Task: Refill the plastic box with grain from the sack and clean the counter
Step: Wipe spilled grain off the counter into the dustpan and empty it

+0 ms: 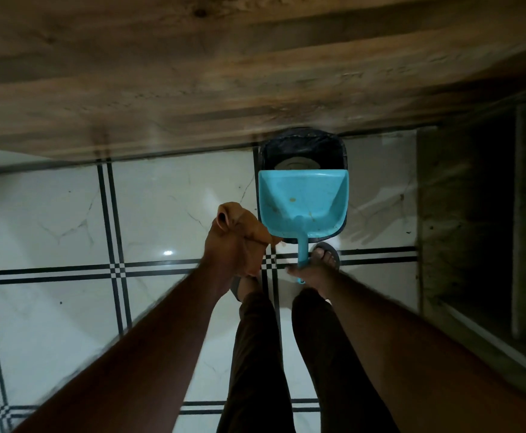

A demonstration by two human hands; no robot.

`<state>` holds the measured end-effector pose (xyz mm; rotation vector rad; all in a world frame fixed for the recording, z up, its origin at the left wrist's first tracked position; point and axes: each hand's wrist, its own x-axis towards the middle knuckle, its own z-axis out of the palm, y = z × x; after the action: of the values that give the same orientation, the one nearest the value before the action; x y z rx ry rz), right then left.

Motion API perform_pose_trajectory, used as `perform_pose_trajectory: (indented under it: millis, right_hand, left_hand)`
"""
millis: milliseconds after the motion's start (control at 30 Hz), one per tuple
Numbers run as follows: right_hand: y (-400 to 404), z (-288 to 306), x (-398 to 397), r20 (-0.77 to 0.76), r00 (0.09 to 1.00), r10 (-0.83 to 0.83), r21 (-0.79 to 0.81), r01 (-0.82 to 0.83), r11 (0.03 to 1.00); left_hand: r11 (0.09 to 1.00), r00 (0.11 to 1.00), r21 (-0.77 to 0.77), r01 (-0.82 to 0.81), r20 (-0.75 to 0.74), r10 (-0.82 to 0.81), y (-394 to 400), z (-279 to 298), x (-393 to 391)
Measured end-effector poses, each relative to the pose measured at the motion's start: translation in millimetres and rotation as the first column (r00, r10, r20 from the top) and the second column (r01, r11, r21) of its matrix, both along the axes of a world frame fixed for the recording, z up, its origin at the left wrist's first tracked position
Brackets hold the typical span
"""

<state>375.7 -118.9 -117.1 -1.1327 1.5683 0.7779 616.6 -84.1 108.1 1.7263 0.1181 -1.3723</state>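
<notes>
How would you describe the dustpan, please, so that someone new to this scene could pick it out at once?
Start at the wooden counter across the top; just below its edge a dark bin stands on the white tiled floor. Held over that bin by the right hand is the dustpan. It is the only bright blue thing, unlike the orange cloth in the left hand.

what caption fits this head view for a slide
Right hand tips blue dustpan over bin; left hand holds orange cloth.

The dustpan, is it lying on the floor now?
No, the right hand holds the dustpan by its handle over the dark bin.
</notes>
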Motion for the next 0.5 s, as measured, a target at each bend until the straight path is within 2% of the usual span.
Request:
perform_pose_trajectory:
  millis: [67, 133, 167, 200, 233, 267, 300, 333, 400, 500]
  right_hand:
    - [6, -21, -17, -0.046, 0.996, 0.071, -0.123, -0.077, 0.990]
    - [-9, 38, 1, 0.001, 0.999, -0.033, -0.252, 0.032, 0.967]
    - [-22, 94, 21, 0.091, 0.984, -0.152, -0.309, 0.173, 0.935]
    - [-28, 122, 30, 0.212, 0.919, -0.332, -0.301, 0.384, 0.873]
    - [-35, 153, 38, 0.360, 0.789, -0.499, -0.240, 0.595, 0.767]
    - [-42, 180, 40, 0.487, 0.658, -0.574, -0.165, 0.715, 0.679]
    - [-49, 202, 37, 0.587, 0.568, -0.577, -0.093, 0.755, 0.649]
    - [-57, 237, 38, 0.661, 0.528, -0.534, -0.044, 0.737, 0.674]
    - [-74, 292, 29, 0.758, 0.484, -0.437, 0.009, 0.663, 0.749]
    - [-94, 363, 6, 0.840, 0.360, -0.407, 0.085, 0.653, 0.752]
  left_hand:
    - [0.994, 0.998, -0.084, 0.063, 0.006, -0.062, -4, 9, -2]
    - [0.987, 0.988, -0.118, 0.106, 0.125, -0.091, -10, 24, -3]
    - [0.988, 0.987, -0.110, 0.109, 0.131, -0.095, -14, 32, -6]
    - [0.987, 0.983, -0.099, 0.129, 0.147, -0.114, -19, 45, -8]
    - [0.975, 0.975, -0.090, 0.202, 0.115, -0.191, -27, 55, -14]
    - [0.952, 0.951, -0.048, 0.301, 0.092, -0.296, -32, 66, -18]
    - [0.904, 0.888, 0.014, 0.428, 0.182, -0.423, -41, 81, -22]
    - [0.858, 0.827, 0.079, 0.507, 0.237, -0.510, -49, 96, -25]
    - [0.800, 0.755, 0.123, 0.588, 0.271, -0.597, -69, 135, -32]
    - [0.741, 0.670, 0.104, 0.664, 0.357, -0.651, -101, 203, -43]
